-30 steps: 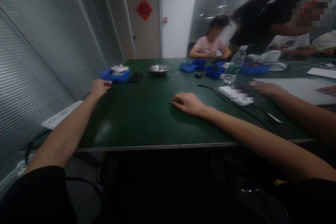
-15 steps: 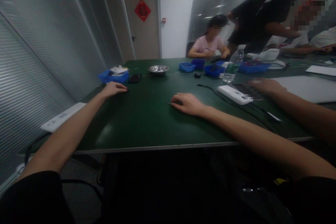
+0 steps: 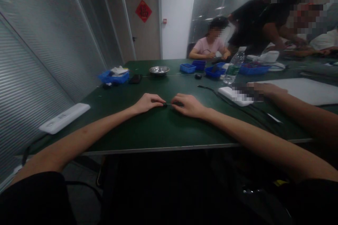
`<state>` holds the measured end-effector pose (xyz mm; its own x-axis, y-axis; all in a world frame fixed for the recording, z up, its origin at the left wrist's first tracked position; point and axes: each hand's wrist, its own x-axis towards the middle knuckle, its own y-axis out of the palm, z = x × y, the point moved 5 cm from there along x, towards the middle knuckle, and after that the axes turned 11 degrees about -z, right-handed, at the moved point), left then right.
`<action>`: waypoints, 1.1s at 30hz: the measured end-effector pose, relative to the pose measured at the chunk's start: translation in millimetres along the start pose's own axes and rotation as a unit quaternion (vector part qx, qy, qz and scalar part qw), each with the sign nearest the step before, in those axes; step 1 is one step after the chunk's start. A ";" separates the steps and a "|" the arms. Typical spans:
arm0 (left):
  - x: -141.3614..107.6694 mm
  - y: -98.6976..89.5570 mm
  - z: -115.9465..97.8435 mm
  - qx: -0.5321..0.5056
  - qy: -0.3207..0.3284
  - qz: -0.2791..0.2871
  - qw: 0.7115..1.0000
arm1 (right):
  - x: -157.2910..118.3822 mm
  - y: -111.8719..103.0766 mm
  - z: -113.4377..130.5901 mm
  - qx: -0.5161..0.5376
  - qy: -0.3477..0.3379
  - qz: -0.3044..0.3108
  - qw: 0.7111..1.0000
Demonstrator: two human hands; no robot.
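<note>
Over the middle of the green table (image 3: 124, 132), my two hands almost meet. Between the thumb and fingertips of my left hand (image 3: 148, 103) is a small black piece (image 3: 165, 105), too small to name. My right hand (image 3: 190, 105) is closed around a thin tool with a dark handle (image 3: 180, 104). Its slim metal shaft (image 3: 169, 104) points left at the black piece; whether the two touch I cannot tell. The fingers hide most of the handle.
A blue bin (image 3: 113, 76) and a dark phone-like object (image 3: 135, 78) lie far left, near a metal bowl (image 3: 159, 70). To the right are a water bottle (image 3: 235, 66), a white power bank (image 3: 232, 95) with cables and another person's hand (image 3: 271, 88). More people are behind.
My left hand has moved right and nearer, from beside the blue bin to the shaft's tip, carrying the small black piece. My right hand has stayed nearly still with the tool.
</note>
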<state>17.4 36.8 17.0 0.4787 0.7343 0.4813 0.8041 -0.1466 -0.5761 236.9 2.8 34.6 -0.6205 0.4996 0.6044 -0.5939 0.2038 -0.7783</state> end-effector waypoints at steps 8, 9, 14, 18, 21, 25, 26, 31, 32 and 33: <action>-0.5 1.3 1.8 -0.010 0.002 -0.010 1.000 | -1.7 2.3 -0.5 -0.002 -0.004 0.002 1.000; -0.3 1.4 0.6 -0.009 0.003 -0.011 1.000 | -1.7 2.3 -0.3 -0.003 -0.003 0.002 1.000; 0.8 0.4 -4.1 0.002 0.000 -0.013 1.000 | -1.2 2.0 3.5 0.002 -0.005 0.007 1.000; 0.0 4.1 -8.4 -0.009 0.001 -0.001 1.000 | -0.9 5.2 6.5 0.014 -0.008 0.015 1.000; -1.4 8.9 -12.8 -0.013 0.007 0.013 1.000 | -0.3 8.3 9.3 0.024 -0.013 0.021 0.999; -1.3 12.1 -11.1 -0.021 -0.008 0.021 1.000 | 1.1 9.6 11.5 0.025 -0.006 0.017 1.000; -0.7 12.5 -8.9 -0.024 -0.017 0.024 0.999 | 1.4 9.2 10.9 0.022 0.000 0.012 1.000; 2.1 13.3 -0.8 -0.002 -0.030 0.060 0.998 | 1.4 6.7 5.2 0.004 0.015 -0.007 1.000; 2.2 13.0 -1.2 0.007 -0.023 0.065 0.998 | 1.2 6.8 4.9 0.003 0.012 -0.001 1.000; 2.2 12.7 -2.1 0.014 -0.015 0.070 0.997 | 1.0 7.1 4.9 0.002 0.009 0.006 1.000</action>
<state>29.4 35.1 12.1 0.5746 0.7271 0.3757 0.7196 -0.2302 -0.6552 229.6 0.6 30.5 -0.6186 0.5170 0.5917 -0.5889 0.1935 -0.7847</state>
